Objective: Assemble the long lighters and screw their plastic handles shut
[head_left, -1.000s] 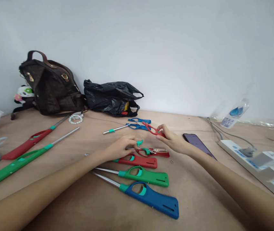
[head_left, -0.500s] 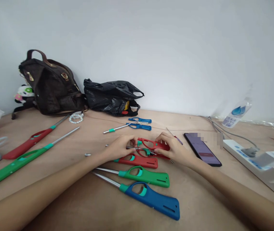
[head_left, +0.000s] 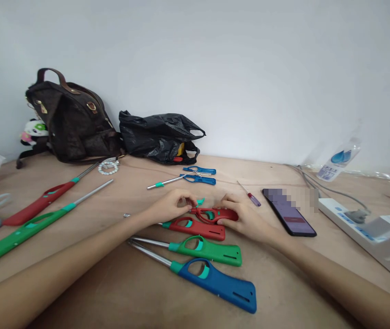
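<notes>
My right hand (head_left: 241,214) grips the handle of a red lighter casing (head_left: 224,214), with fingers over its far side and thumb on the near side. At the casing's front end my left hand (head_left: 174,205) is closed, its fingertips pinching there; the metal tube is mostly hidden by that hand. A small teal piece (head_left: 200,201) shows just behind the casing. Right in front lies another red lighter (head_left: 201,230), then a green lighter (head_left: 215,252) and a blue lighter (head_left: 225,285), all with handles to the right.
Behind my hands lie an opened blue lighter (head_left: 200,180) and a purple-handled screwdriver (head_left: 254,199). To the right are a phone (head_left: 291,214) and a power strip (head_left: 344,217). Long red (head_left: 40,203) and green (head_left: 13,240) lighters lie left. A black plastic bag (head_left: 157,137) and backpack (head_left: 78,123) stand behind.
My right hand has lowered the raised red casing half onto the part below, so the two now look like one casing. My left fingers have shifted slightly at its front.
</notes>
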{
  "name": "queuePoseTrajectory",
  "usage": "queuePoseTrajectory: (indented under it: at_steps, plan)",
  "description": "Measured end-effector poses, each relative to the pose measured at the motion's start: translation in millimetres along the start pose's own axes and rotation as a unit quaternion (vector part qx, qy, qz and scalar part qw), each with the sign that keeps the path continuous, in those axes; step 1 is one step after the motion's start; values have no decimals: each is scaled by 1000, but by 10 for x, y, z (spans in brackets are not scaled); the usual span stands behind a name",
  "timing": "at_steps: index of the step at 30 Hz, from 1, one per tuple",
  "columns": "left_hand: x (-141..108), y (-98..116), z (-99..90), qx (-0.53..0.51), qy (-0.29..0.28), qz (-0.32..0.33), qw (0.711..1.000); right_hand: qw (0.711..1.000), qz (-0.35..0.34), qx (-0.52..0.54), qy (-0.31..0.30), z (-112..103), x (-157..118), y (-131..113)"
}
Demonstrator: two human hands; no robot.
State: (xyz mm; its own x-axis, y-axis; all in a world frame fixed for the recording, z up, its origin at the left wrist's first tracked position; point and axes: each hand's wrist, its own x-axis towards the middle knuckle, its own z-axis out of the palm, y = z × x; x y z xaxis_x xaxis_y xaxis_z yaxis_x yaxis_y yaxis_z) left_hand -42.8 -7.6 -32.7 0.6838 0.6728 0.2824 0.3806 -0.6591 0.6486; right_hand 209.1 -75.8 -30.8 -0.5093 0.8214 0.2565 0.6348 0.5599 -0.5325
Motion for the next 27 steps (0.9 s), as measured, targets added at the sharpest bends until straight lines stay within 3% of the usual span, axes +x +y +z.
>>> queuePoseTrajectory:
  at_steps: [27]
  plan:
    - [-1,13,1,10,-37,1,999,1000,1,11,5,58,4,10]
